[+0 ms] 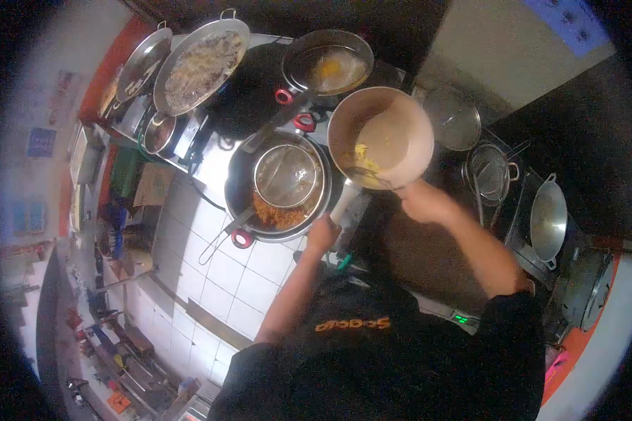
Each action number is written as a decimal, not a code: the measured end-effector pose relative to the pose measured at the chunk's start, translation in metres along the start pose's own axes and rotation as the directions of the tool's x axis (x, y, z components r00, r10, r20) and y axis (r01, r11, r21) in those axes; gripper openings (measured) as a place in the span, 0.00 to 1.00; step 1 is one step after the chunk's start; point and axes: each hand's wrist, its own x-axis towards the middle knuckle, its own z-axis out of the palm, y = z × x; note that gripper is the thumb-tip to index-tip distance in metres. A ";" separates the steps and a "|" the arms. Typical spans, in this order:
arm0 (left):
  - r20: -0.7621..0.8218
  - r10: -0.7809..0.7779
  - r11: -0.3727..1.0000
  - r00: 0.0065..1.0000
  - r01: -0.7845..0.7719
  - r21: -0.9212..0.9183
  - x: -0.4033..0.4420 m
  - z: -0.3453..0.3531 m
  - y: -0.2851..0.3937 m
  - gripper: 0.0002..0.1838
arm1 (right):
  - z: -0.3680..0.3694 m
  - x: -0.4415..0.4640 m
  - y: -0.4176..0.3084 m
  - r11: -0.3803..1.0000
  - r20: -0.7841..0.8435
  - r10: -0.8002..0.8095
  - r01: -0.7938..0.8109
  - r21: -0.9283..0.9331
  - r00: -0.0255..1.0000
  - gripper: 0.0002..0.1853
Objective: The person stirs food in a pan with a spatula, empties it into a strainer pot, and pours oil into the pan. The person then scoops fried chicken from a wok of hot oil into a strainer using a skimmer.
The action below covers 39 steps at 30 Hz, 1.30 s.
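A deep saucepan [407, 116] with a pale inside is tipped toward me, yellow food bits and some liquid low on its wall. Wrapped round its light handle is my left hand [321, 234]. My right hand [423, 202] is closed at the near rim on a thin dark utensil [361, 172] that reaches into the saucepan; its exact kind is unclear. Left of the saucepan, a round strainer [286, 175] lies over a wok [232, 203] that holds reddish-brown crumbly food [279, 215].
Behind, a frying pan [361, 48] holds an egg in liquid. A large wok [163, 77] of bubbling food and another pan [130, 88] stand at back left. To the right are strainers [491, 168] and an empty wok [549, 217]. White tiles [203, 259] show below the counter.
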 end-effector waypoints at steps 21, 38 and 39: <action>0.025 -0.048 0.998 0.999 0.048 -0.025 -0.001 0.006 0.006 0.15 | -0.023 -0.019 -0.035 0.980 -0.184 -0.127 0.152 0.132 0.975 0.12; 0.085 -0.022 0.996 0.996 0.030 -0.085 -0.011 0.005 0.016 0.21 | 0.032 -0.017 -0.038 0.957 -0.255 0.222 -0.160 0.242 0.941 0.11; 0.076 -0.011 0.996 0.997 0.018 -0.085 -0.010 0.005 0.017 0.21 | 0.029 -0.019 -0.032 0.959 -0.268 0.219 -0.156 0.238 0.938 0.11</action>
